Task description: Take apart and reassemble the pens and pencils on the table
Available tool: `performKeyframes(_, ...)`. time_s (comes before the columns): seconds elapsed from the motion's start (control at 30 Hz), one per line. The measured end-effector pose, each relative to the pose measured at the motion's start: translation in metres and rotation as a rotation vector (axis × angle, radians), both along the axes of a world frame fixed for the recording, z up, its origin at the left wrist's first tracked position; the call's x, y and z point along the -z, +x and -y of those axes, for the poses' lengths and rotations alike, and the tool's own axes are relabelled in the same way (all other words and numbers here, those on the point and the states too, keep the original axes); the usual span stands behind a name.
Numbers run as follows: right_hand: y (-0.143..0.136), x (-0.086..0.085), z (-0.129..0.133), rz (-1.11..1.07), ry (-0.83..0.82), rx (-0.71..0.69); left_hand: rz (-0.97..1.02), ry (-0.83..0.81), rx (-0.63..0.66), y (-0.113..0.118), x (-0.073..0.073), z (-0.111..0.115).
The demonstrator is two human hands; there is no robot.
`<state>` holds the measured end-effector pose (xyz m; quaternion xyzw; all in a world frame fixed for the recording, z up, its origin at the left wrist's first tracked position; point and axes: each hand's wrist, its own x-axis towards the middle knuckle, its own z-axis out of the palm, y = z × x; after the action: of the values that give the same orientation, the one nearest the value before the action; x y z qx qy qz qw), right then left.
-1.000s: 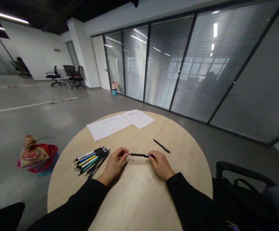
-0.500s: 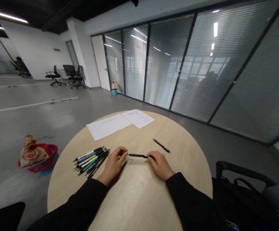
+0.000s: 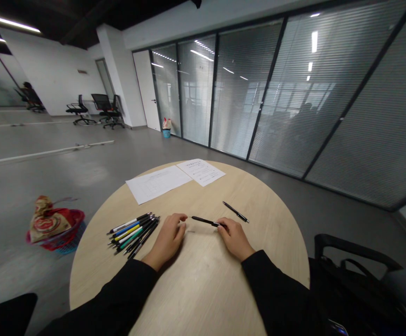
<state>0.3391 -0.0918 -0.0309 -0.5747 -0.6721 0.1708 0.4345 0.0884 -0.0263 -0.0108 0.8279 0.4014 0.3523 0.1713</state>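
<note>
My right hand (image 3: 235, 239) pinches one end of a black pen (image 3: 203, 220) above the table. The pen points left, its far end tilted slightly up, with a thin pale tip beside my left fingertips. My left hand (image 3: 168, 240) has its thumb and index finger parted. Whether the index fingertip touches the pen tip, I cannot tell. Left of that hand lies a bunch of several pens (image 3: 133, 233) in black, white, blue, yellow and green. Another black pen (image 3: 236, 212) lies alone beyond my right hand.
Two printed paper sheets (image 3: 159, 183) lie at the far side of the round wooden table (image 3: 196, 289). On the floor at left stands a red and blue basket (image 3: 66, 238) holding a paper bag. A black chair (image 3: 356, 254) is at the right.
The held pen's left end has risen, and the pen now slants down toward my right hand. My left thumb and index finger have moved apart.
</note>
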Motion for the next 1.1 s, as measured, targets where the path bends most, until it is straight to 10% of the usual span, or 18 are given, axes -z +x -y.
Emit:
performKeyframes(0.57, 0.003, 0.001, -0.002, -0.065, -0.057, 0.055, -0.582, 0.330, 0.120, 0.008, 0.000, 0.000)
performKeyframes(1.1, 0.004, 0.000, -0.003, -0.125, -0.027, 0.024, -0.040, 0.108, -0.067, -0.002, -0.007, 0.003)
